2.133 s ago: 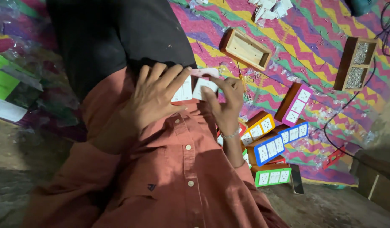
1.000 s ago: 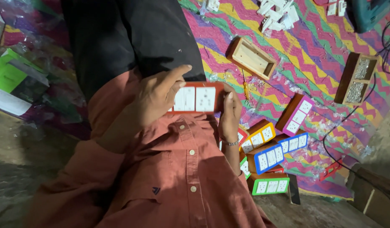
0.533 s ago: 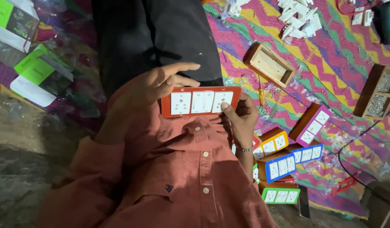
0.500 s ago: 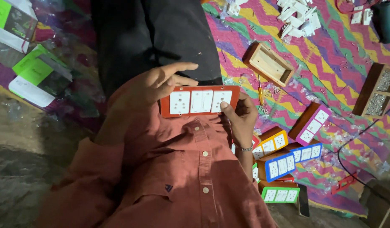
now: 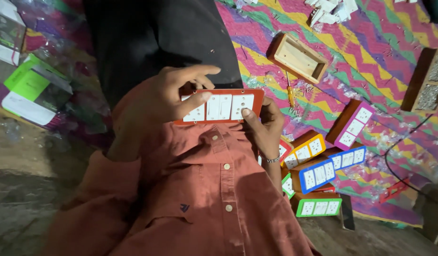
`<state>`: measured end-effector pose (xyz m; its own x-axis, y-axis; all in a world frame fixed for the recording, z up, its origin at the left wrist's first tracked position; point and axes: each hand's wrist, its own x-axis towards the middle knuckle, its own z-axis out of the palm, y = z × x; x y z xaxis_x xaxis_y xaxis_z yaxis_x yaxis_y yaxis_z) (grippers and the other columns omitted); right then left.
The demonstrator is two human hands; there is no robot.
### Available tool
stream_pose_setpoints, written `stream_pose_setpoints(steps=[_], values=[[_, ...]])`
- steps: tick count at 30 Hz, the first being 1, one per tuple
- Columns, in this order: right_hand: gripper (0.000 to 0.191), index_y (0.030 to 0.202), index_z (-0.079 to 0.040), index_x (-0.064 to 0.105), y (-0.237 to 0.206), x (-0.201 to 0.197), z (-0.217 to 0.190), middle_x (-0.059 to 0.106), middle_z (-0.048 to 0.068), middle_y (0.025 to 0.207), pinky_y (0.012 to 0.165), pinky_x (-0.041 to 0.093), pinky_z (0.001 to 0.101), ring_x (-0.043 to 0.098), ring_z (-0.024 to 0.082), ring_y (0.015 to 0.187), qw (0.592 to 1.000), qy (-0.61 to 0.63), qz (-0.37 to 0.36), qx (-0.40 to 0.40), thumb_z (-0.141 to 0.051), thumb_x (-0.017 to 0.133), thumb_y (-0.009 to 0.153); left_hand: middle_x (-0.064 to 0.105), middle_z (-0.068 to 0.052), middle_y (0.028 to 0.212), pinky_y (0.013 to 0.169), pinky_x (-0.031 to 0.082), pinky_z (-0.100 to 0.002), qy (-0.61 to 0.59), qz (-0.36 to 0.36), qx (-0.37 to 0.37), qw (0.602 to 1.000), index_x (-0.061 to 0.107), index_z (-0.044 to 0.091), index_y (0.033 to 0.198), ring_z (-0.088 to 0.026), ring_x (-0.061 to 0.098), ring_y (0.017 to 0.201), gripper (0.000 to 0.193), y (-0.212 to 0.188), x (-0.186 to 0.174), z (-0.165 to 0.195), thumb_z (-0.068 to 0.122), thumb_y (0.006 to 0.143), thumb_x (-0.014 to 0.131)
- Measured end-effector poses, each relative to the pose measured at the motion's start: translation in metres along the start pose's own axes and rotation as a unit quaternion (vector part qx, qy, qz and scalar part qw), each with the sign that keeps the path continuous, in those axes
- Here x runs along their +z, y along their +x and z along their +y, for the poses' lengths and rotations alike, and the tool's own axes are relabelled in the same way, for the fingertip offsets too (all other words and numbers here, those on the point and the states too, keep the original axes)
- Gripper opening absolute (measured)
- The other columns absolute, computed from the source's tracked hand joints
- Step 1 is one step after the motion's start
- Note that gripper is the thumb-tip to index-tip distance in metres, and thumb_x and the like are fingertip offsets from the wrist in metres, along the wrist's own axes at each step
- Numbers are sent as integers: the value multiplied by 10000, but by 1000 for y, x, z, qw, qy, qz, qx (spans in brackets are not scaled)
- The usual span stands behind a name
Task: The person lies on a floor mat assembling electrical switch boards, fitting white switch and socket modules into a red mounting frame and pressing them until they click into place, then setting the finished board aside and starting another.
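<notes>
Head view — left hand (image 5: pixel 167 95), right hand (image 5: pixel 264 125), both gripping red switch plate (image 5: pixel 228 105)

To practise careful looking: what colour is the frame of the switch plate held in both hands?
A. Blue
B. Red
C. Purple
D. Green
B: the switch plate between the left hand and right hand has a red frame around white switch and socket modules.

Red switch plate's (image 5: pixel 219 106) left end — behind left-hand fingers (image 5: pixel 193 102)
</notes>
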<state>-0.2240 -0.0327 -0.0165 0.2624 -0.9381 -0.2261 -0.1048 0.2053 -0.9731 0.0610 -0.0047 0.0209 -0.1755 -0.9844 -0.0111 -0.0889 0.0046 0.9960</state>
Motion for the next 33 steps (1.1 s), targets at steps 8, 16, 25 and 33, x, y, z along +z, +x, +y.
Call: stream_pose_setpoints(steps=[8, 16, 25, 33], values=[[264, 1170, -11, 666, -1, -2, 4, 738, 63, 1075, 899, 559, 299, 681, 118, 968, 1000, -4, 3, -1, -97, 778, 947, 759, -119, 1037, 802, 566, -287, 12, 103, -143, 984, 651, 6, 1280, -164, 724, 928, 391, -32, 1, -17, 122, 910, 704], [364, 1231, -5, 619, -28, 8, -33, 691, 84, 1152, 950, 541, 319, 656, 145, 1033, 996, -42, 43, -68, -189, 776, 959, 707, -58, 957, 804, 534, -266, -52, 207, -113, 970, 658, 4, 1099, -103, 654, 874, 180, -34, 42, -31, 140, 983, 642], [514, 1134, 81, 659, -43, 23, -75, 674, 140, 1047, 787, 561, 337, 673, 227, 885, 922, 129, -64, -359, -416, 569, 1038, 506, 1, 1106, 845, 477, -231, -511, 14, 26, 859, 568, 101, 1169, -92, 539, 972, 151, -32, 47, -40, 114, 1047, 657], [150, 1056, 56, 677, -39, 31, -53, 705, 88, 1024, 863, 525, 297, 649, 159, 934, 987, -26, -148, -55, -77, 691, 987, 465, 21, 1106, 842, 494, -242, -491, -110, 63, 862, 560, 152, 1062, -79, 528, 968, 110, -43, 58, -40, 205, 1084, 654]])
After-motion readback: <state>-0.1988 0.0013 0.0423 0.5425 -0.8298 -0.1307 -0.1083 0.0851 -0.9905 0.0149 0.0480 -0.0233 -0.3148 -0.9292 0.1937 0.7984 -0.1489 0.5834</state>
